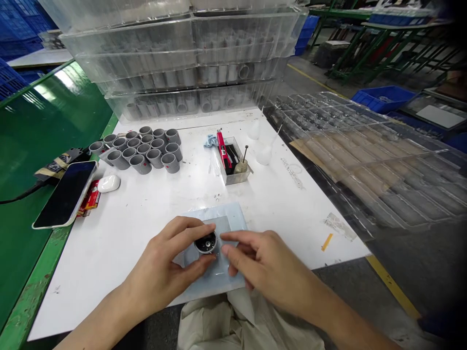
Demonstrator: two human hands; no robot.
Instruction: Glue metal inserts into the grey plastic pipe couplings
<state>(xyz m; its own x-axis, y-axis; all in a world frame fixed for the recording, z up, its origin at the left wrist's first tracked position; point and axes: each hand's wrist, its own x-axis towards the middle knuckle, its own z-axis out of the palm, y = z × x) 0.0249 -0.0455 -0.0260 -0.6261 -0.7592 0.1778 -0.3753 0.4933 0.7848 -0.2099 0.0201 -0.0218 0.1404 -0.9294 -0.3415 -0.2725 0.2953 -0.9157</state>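
A round grey cup (206,243) with a black inside stands over a light blue mat (233,214) near the table's front edge. My left hand (175,255) grips its rim from the left, thumb in front and fingers behind. Just right of the cup is my right hand (255,255), apart from it, with the index finger and thumb stretched towards it and a gap between them. The other right fingers are curled, and nothing shows in them.
Several grey cups (139,164) stand at the back left, near a phone (66,194) and white case (108,183). Behind the mat sits a small clear box (236,178) with a red tool (222,150). Stacked clear bins (153,63) line the back; plastic bottles (263,153) stand right.
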